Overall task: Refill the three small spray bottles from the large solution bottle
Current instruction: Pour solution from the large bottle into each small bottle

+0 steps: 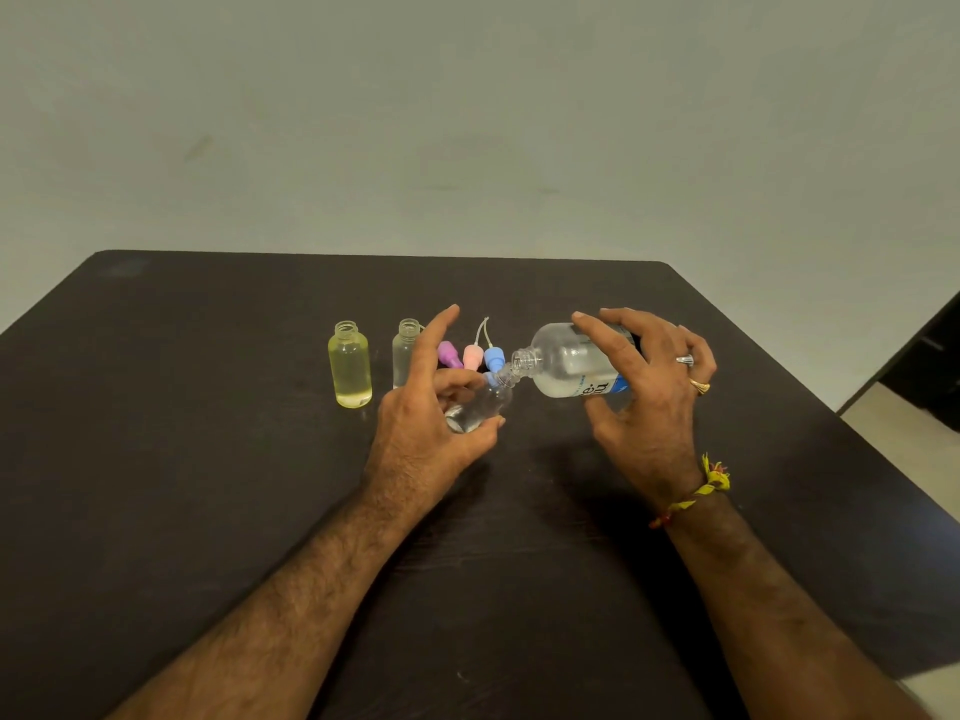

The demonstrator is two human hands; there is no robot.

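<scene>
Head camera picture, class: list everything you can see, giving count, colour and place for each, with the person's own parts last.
table: one, dark brown, under everything
yellow bottle: one, capless, standing far left
clear bottle: one, capless, standing right of the yellow bottle
tilted bottle: one, clear, in the left hand
large bottle: one, clear, blue label, tipped, mouth at the tilted bottle's mouth
spray caps: three, purple, pink, blue, lying behind the hands
left hand: grips the tilted bottle
right hand: grips the large bottle

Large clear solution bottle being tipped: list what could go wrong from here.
1. The large clear solution bottle meets the small clear bottle neck to narrow neck, so liquid may spill onto the dark table.
2. The left hand holds the small bottle tilted; it might slip.
</scene>
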